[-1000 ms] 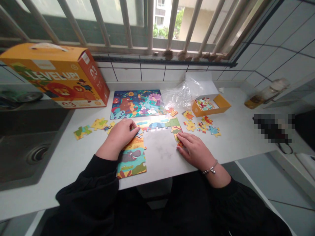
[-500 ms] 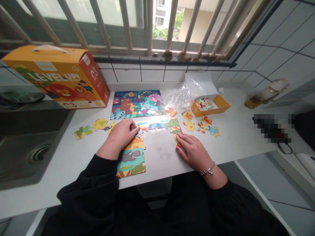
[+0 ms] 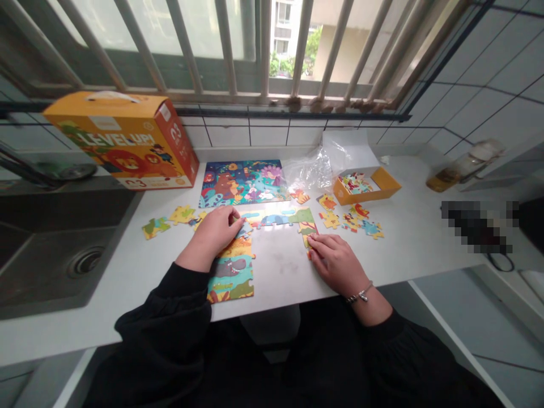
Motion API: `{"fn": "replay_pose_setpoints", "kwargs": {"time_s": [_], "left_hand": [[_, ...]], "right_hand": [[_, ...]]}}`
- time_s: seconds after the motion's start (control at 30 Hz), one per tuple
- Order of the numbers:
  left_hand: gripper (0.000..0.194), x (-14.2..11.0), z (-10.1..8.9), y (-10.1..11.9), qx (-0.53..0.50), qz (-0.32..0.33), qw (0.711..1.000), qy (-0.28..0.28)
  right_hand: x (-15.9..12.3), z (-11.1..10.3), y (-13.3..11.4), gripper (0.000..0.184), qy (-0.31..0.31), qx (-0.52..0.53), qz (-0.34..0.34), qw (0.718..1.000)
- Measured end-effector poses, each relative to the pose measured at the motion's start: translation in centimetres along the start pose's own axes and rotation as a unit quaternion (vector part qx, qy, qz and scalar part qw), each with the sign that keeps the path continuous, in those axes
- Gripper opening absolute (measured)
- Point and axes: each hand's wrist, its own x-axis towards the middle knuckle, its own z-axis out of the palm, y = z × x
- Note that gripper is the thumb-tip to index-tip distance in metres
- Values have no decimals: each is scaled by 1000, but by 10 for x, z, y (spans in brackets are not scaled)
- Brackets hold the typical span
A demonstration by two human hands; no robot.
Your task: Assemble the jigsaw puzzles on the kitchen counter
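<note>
My left hand (image 3: 215, 229) rests at the top of a partly joined jigsaw (image 3: 232, 275), its fingertips pinching a blue-toned piece (image 3: 243, 229). My right hand (image 3: 335, 263) lies on the white countertop (image 3: 272, 266), with thumb and forefinger on a small piece (image 3: 309, 246) at the end of a joined row of pieces (image 3: 278, 218). Loose pieces (image 3: 170, 218) lie left of my left hand, and more (image 3: 348, 222) lie beyond my right hand. A colourful animal picture puzzle (image 3: 242, 184) lies flat behind them.
An orange "LEVEL UP!" box (image 3: 123, 139) stands at the back left, beside a steel sink (image 3: 55, 255). An orange tray (image 3: 365, 190) of pieces and a plastic bag (image 3: 308, 170) lie behind. A bottle (image 3: 465, 167) and a pixelated object (image 3: 480, 226) lie right. Barred window behind.
The whole scene has shifted slightly right and down in the view as my head moved. My hands stay on the same pieces.
</note>
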Motion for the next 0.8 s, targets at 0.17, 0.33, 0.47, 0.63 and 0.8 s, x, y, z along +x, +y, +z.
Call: {"fn": "replay_pose_setpoints", "kwargs": {"time_s": [0.17,0.33,0.47,0.63,0.8], "left_hand": [[19,0,-14,-12,25,-52,997,60],[28,-3,-34,-55,132,-130,976,113],[41,-7,-40,-87,173,-201,961,84],[51,-9,-39,-101,183,-216,958,51],[52,-6,-40,-102,188,-220,956,55]], "right_hand": [[0,2,3,36,1,4,-1,1000],[1,1,2,36,-1,-15,-1,1000],[2,0,1,37,-4,-13,3,1000],[3,-1,-1,38,-1,-3,6,1000],[2,0,-1,36,19,14,32,999]]}}
